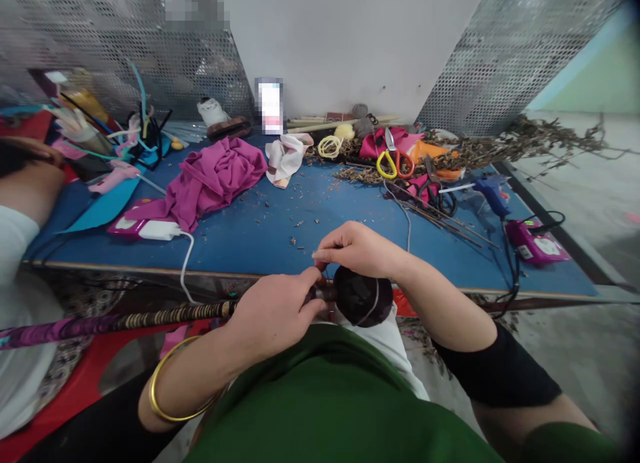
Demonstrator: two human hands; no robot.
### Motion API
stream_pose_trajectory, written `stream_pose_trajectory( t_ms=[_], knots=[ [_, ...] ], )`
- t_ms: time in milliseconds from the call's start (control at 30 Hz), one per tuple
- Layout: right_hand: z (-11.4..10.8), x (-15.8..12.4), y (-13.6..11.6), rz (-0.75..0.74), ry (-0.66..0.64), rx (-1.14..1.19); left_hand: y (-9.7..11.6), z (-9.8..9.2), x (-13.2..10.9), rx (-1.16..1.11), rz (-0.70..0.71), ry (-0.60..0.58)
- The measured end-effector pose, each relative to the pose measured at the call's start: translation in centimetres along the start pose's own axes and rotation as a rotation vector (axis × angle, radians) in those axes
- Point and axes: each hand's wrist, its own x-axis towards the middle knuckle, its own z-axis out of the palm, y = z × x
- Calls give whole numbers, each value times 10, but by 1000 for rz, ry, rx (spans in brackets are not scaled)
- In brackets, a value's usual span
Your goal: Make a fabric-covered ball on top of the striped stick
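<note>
My left hand is closed around a long stick near the table's front edge. Purple cloth and bands of tan and black cord wrap the stick, which runs off to the left. At its right end is a dark round ball with a thin pale string around it. My right hand arches over the ball. Its thumb and forefinger pinch together close to my left fingertips; whatever lies between them, perhaps a thread, is too small to name.
The blue table holds magenta cloth, scissors, dried stems, a blue glue gun and purple power sockets. A white cable hangs over the front edge. Another person's arm is at far left.
</note>
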Motion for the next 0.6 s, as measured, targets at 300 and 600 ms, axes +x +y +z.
stream_pose_trajectory(
  t_ms=[300, 600],
  knots=[
    [1, 4, 3, 79, -47, 39, 4, 2, -6, 53, -9, 25],
    [3, 6, -3, 110, -26, -112, -1, 7, -6, 110, 51, 95]
  ],
)
